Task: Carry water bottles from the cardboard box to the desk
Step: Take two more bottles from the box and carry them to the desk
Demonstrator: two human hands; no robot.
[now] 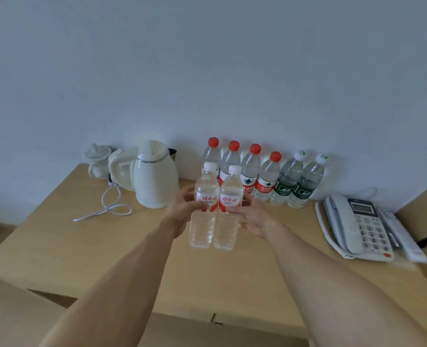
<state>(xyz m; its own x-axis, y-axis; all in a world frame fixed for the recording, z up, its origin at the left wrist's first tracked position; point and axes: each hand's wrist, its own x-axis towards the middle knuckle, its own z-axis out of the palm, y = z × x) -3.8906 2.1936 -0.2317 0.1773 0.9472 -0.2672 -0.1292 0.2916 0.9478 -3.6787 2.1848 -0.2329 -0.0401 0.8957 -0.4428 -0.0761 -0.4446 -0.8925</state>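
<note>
Two white-capped water bottles (213, 206) hover upright over the desk (82, 236), left hand (182, 211) and right hand (253, 219) each gripping one; next, probably, setting them beside the bottle row (265, 171)

The two held bottles (215, 206) are clear with white caps and white-and-red labels bearing red characters. Behind them, four bottles (242, 169) have red caps and red-and-white labels, and two bottles (298, 181) have white caps and dark green labels. The kettle (155, 176) is creamy white with a silver band. The desk (82, 234) is pale tan wood. The telephone (357, 226) is white with a grey screen and one red button.
</note>
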